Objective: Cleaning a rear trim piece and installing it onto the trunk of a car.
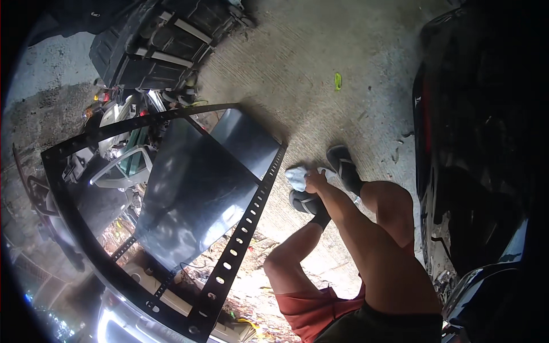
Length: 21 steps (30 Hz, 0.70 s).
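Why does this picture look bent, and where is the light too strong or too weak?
In the head view: the fisheye lens bows the black perforated frame; glare whitens patches of the dark panel; the ground low in the picture washes out; the dark vehicle at right sinks into shadow.

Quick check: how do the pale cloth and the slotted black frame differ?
The pale cloth is light and crumpled; the slotted black frame is dark and stiff-looking. The cloth is small, the frame far larger. The right hand holds the cloth; no visible hand touches the frame.
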Each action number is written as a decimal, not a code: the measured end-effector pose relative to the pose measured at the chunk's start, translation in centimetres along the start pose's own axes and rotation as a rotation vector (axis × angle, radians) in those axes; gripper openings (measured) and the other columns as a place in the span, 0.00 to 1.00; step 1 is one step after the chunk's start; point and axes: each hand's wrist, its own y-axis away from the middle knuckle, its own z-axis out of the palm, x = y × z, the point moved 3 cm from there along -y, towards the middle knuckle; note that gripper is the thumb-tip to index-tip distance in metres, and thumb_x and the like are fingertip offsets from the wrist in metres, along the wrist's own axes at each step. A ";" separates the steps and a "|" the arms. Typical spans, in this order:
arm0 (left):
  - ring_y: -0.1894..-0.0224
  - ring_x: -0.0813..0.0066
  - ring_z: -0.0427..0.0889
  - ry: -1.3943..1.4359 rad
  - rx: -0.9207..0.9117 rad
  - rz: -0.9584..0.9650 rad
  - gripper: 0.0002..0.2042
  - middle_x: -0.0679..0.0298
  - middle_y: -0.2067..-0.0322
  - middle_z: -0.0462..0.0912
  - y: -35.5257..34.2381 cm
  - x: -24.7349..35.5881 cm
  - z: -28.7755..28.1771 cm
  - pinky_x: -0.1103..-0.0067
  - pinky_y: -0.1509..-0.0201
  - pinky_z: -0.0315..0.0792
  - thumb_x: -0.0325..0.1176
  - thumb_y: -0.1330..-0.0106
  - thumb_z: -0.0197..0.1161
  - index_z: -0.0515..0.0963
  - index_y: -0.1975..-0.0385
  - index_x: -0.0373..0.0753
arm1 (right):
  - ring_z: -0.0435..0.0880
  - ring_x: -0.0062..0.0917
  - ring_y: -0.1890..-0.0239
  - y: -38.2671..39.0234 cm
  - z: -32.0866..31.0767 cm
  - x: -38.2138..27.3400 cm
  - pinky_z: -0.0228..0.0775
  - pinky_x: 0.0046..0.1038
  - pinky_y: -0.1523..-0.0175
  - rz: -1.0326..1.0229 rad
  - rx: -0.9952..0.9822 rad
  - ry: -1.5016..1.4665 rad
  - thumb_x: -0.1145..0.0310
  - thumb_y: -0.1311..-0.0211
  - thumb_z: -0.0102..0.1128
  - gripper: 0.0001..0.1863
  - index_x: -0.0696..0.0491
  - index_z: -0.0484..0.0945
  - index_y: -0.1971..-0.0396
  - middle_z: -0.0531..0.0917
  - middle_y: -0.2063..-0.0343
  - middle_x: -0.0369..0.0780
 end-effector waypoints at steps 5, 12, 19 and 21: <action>0.83 0.76 0.70 -0.068 -0.039 0.059 0.08 0.62 0.82 0.72 1.4 3.7 -2.8 0.84 0.82 0.63 0.29 0.41 0.57 0.68 0.67 0.32 | 0.75 0.40 0.56 4.5 -6.6 -4.9 0.67 0.39 0.52 0.061 -0.051 -0.022 0.67 0.56 0.56 0.13 0.52 0.79 0.67 0.77 0.60 0.47; 0.78 0.71 0.75 -0.189 -0.197 -0.045 0.14 0.55 0.73 0.78 0.1 5.4 -13.6 0.79 0.75 0.70 0.35 0.40 0.57 0.70 0.64 0.29 | 0.78 0.30 0.58 21.7 -25.2 -13.8 0.69 0.26 0.55 -0.204 -0.372 -0.326 0.71 0.61 0.64 0.25 0.53 0.75 0.55 0.79 0.62 0.47; 0.86 0.80 0.70 0.481 -0.283 0.001 0.09 0.63 0.85 0.69 -0.5 15.1 -12.5 0.85 0.85 0.66 0.25 0.46 0.59 0.64 0.75 0.33 | 0.81 0.30 0.62 33.2 -40.0 -11.7 0.71 0.30 0.59 -0.213 -0.330 0.341 0.65 0.59 0.63 0.22 0.57 0.76 0.60 0.81 0.67 0.46; 0.86 0.83 0.68 0.475 -0.341 0.023 0.12 0.66 0.85 0.69 -0.9 19.4 -12.1 0.85 0.85 0.63 0.27 0.48 0.64 0.65 0.77 0.34 | 0.82 0.32 0.68 36.4 -42.4 -12.3 0.72 0.31 0.64 -0.288 -0.404 0.424 0.65 0.59 0.62 0.17 0.56 0.79 0.66 0.82 0.72 0.46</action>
